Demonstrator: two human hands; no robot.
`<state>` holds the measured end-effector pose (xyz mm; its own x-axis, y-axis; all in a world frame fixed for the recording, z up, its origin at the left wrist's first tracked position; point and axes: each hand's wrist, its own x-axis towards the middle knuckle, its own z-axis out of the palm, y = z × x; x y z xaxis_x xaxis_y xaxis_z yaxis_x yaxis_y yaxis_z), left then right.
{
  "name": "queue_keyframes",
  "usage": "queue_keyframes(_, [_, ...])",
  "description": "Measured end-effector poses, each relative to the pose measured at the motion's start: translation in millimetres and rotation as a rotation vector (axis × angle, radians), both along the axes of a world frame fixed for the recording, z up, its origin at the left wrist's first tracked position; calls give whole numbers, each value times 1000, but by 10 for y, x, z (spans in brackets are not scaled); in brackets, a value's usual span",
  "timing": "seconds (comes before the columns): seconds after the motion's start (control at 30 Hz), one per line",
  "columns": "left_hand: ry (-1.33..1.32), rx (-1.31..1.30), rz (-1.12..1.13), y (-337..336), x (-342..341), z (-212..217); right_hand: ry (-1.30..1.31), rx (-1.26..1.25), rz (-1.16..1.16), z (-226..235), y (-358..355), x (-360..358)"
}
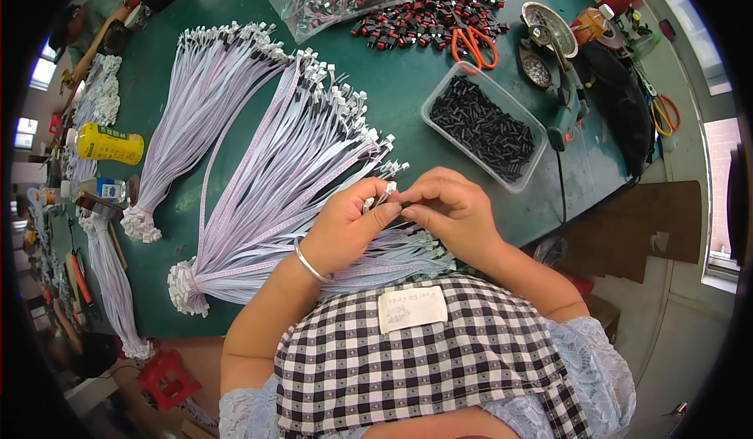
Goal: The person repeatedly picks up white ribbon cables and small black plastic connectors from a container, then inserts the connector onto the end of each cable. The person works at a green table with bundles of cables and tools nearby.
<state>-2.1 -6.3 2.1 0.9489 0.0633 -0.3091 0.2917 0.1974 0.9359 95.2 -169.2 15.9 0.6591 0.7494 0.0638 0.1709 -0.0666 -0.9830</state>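
Clear tub (439,100) full of small black parts (480,125), just beyond both hands' fingers (392,208) pinching a white plug (386,193).

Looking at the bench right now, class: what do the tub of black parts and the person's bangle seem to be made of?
Tub: likely clear plastic with a smooth finish, since its black parts show through the walls. Bangle on the left hand's wrist: probably polished metal, silvery with a bright glint.

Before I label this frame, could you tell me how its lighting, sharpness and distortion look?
Head view: even daylight, soft shadows; both hands, left hand and right hand, are sharp; the green table bends toward a black fisheye rim; the windows at the right are blown out.
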Motion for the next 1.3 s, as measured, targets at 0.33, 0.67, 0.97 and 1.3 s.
queue_keyframes(0.33, [-254, 355, 83, -64, -18, -14, 205, -5, -20, 5, -31, 6])
queue_keyframes(0.67, [-486, 728, 143, -131, 18, -1, 268, 65, -42, -40, -29, -16])
queue_keyframes(0.97, [-409, 760, 165, -153, 26, -4, 317, -18, -34, -49, -11, -36])
queue_keyframes(1.3, [-205, 445, 40, -79, 17, 37, 382, -42, 34, 17, -68, 76])
